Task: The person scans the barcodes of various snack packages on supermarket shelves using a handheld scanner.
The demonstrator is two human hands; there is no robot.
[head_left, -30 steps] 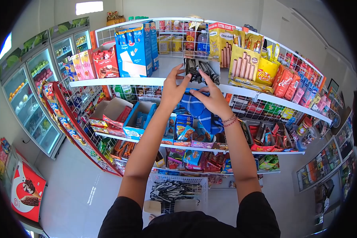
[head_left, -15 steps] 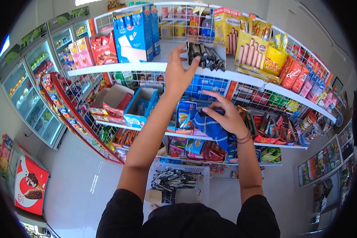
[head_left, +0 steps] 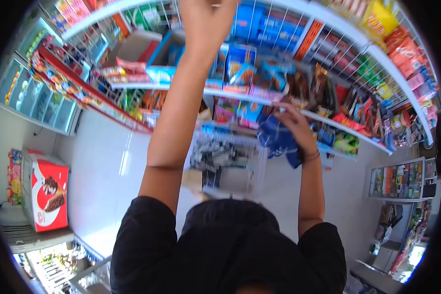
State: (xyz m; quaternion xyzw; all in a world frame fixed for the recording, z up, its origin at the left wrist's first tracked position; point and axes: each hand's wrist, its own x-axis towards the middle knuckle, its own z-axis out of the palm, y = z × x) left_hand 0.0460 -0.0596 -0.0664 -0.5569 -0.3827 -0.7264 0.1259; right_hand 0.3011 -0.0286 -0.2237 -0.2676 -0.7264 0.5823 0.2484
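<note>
The person's left hand (head_left: 207,22) is raised high in front of the shelves, and the top edge of the view cuts off its fingers. How far its grip is open, and whether it holds anything, cannot be told. The left forearm runs up past the blue snack boxes (head_left: 240,66) that stand on the middle shelf (head_left: 240,97).

The right hand (head_left: 293,120) is lower and off to the right, just below the edge of that shelf. Its grip is closed around a blue cloth (head_left: 278,141) – the fingers curl over the top of the bunched fabric, and the rest hangs down from the hand towards the wrist. The cloth is in the air, clear of the shelf and just to the right of a white wire basket (head_left: 257,171).

The basket sits between the two arms, below the shelves and close to the person's chest. It is blurred, but dark packets (head_left: 215,157) show inside it.

Further off – on the left side of the pale floor (head_left: 108,161) – stands a red ice cream freezer (head_left: 49,191), with glass-door coolers (head_left: 32,93) along the wall above it. Red, green and brown packets fill the shelves on the right. The person's black shirt (head_left: 230,245) fills the bottom of the view.
</note>
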